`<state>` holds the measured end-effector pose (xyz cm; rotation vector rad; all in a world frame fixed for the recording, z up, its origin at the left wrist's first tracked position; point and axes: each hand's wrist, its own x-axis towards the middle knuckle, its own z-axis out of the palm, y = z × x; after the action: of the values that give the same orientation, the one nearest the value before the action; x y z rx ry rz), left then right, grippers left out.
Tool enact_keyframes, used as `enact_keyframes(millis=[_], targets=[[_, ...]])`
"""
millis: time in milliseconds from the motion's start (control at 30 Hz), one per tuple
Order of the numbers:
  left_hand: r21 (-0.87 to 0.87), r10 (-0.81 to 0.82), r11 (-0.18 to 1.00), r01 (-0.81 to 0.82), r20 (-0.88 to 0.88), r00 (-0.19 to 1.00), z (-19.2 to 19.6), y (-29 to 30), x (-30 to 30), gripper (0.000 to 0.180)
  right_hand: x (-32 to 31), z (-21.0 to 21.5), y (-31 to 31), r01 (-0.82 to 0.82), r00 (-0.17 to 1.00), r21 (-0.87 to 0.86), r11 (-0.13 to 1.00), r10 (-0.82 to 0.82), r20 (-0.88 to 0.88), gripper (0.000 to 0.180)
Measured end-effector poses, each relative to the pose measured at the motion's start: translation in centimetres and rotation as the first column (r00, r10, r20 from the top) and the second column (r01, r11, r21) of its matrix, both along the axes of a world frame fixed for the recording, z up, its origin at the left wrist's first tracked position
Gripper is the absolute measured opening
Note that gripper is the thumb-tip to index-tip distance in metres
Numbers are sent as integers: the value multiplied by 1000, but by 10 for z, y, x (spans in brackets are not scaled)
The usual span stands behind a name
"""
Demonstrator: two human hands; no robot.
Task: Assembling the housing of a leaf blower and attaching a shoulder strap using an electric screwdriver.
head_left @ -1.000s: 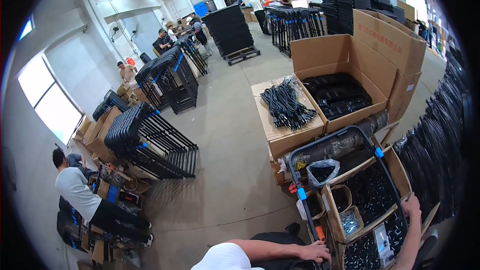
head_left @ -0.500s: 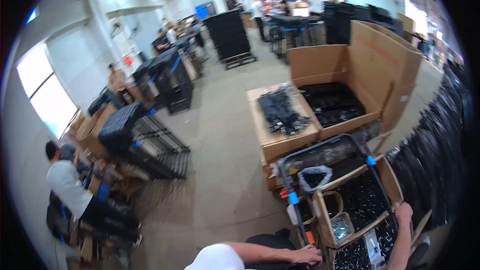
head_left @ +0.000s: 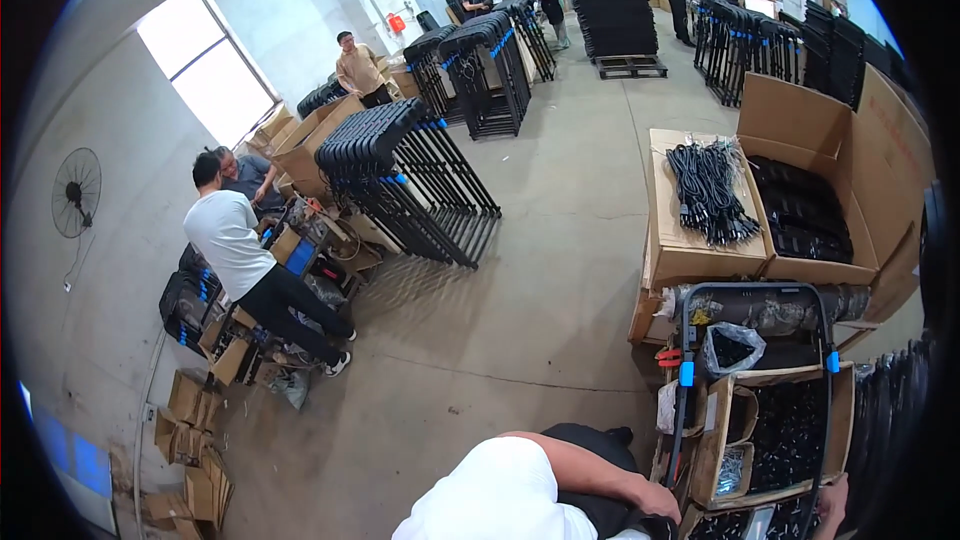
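In the head view, the left hand is laid on the edge of an open cardboard box of small black parts just beyond it; whether its fingers are closed cannot be told. The right hand is mostly cut off at the lower edge beside the same boxes, and its state cannot be told. The box is judged stiff but heavy when full, so it is best gripped low at two opposite walls.

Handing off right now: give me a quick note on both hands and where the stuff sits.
Left hand: resting by the near corner of the cart, whether it grips anything cannot be told.
Right hand: only part shows at the lower edge, beside the box of black parts; grip unclear.
Small box of screws sits between the hands.
Cable bundles lie on the carton beyond.
Boxes hold parts; nothing is visibly in hand.
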<state>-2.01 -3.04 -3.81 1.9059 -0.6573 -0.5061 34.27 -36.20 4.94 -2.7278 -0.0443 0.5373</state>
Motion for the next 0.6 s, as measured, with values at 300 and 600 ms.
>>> enact_keyframes(millis=[300, 600], targets=[[136, 151, 980, -142, -56, 987, 14, -9, 12, 27, 32, -52, -90, -34, 938, -395, 918, 165, 304, 44], [-45, -77, 997, 67, -282, 956, 22, -1, 17, 32, 37, -60, -85, -13, 876, -422, 907, 214, 433, 38]])
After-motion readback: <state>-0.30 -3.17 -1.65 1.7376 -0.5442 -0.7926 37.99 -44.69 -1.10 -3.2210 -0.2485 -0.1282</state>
